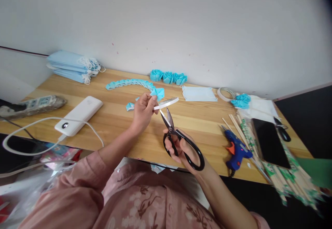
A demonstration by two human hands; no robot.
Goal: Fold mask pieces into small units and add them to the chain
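My left hand (143, 112) pinches a light-blue folded piece (157, 93) and a narrow white band (169, 102), which looks like a tape roll seen nearly edge-on. In my right hand (185, 149) is a pair of black-handled scissors (169, 127), its blades a little apart and the tips just below the white band. Whether the blades touch it, I cannot tell. Behind my left hand a curved blue folded chain (129, 82) lies on the table; its right end passes close to the held piece, and the join is unclear. A small blue scrap (130, 106) lies beside my left fingers.
Blue rosettes (168, 77) and a face mask (199, 93) lie along the wall, with stacked masks (71, 66) far left. A power bank (79, 115) trails a white cable. At right are a tape roll (220, 93), blue glue gun (238, 149), phone (269, 142) and wrapped sticks (290, 179).
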